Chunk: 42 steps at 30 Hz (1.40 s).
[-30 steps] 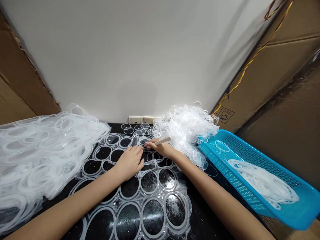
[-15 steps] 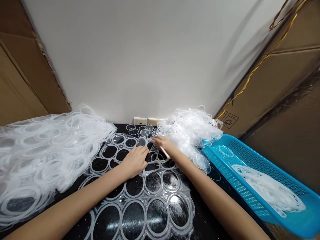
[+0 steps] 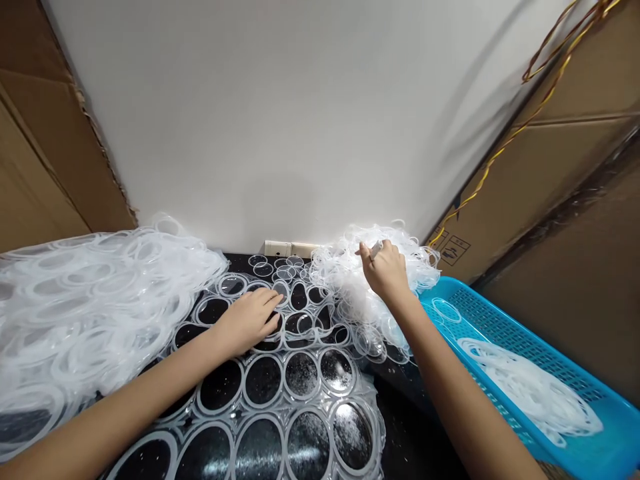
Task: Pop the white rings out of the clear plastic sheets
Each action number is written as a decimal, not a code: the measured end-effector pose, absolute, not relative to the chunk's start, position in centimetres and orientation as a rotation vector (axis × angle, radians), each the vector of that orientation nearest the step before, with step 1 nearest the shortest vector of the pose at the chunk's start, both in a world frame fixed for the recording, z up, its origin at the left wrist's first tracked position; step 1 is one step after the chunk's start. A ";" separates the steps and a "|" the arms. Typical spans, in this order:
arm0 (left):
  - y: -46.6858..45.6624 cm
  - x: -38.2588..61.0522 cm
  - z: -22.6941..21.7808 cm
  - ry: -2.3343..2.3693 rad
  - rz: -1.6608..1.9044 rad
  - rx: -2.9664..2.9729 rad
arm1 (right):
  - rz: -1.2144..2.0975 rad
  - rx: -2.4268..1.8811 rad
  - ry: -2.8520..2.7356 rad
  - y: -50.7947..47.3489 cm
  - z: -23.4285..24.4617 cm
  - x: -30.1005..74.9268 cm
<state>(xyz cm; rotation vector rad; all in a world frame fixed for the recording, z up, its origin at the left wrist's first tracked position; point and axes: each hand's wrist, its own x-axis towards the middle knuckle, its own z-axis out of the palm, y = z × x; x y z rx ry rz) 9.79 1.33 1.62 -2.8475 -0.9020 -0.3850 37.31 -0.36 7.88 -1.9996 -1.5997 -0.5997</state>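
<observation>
A translucent sheet of joined rings (image 3: 260, 407) covers the black tabletop in front of me. My left hand (image 3: 253, 320) rests on its far part, palm down, fingers stretched out and slightly apart. Over the pile of thin clear ring scraps (image 3: 345, 273), my right hand (image 3: 387, 270) is closed around a short white stick-like tool (image 3: 377, 249). Whether a scrap is also in those fingers I cannot make out. Several thin loose rings (image 3: 285, 268) lie beyond the sheet, near the wall.
A heap of similar ring sheets (image 3: 90, 293) fills the left side. At the right stands a blue plastic basket (image 3: 500, 320) holding a bundle of white rings (image 3: 535, 393). Cardboard boxes (image 3: 560, 193) flank the table, a twisted yellow and brown wire (image 3: 493, 160) hangs down, and a white wall (image 3: 300, 120) closes the back.
My right hand has moved right and up, from the sheet's far edge to over the scrap pile, still holding the white tool. The left hand has shifted slightly left.
</observation>
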 end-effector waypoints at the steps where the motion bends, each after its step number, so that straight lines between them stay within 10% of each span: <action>1: 1.3 9.5 1.3 -0.917 -0.369 -2.827 | -0.536 -1.956 -1.609 -0.5 8.4 36.3; 7: 0.0 9.2 -0.3 -0.998 -0.326 -2.707 | 0.614 -1.429 -1.835 -0.2 6.5 29.0; 12: -0.4 9.4 -0.2 -1.012 -0.300 -2.667 | 0.930 -1.313 -1.864 1.2 2.0 26.9; 42: -0.5 9.4 -0.7 -1.028 -0.354 -2.712 | 0.419 -1.182 -2.340 1.3 0.1 27.0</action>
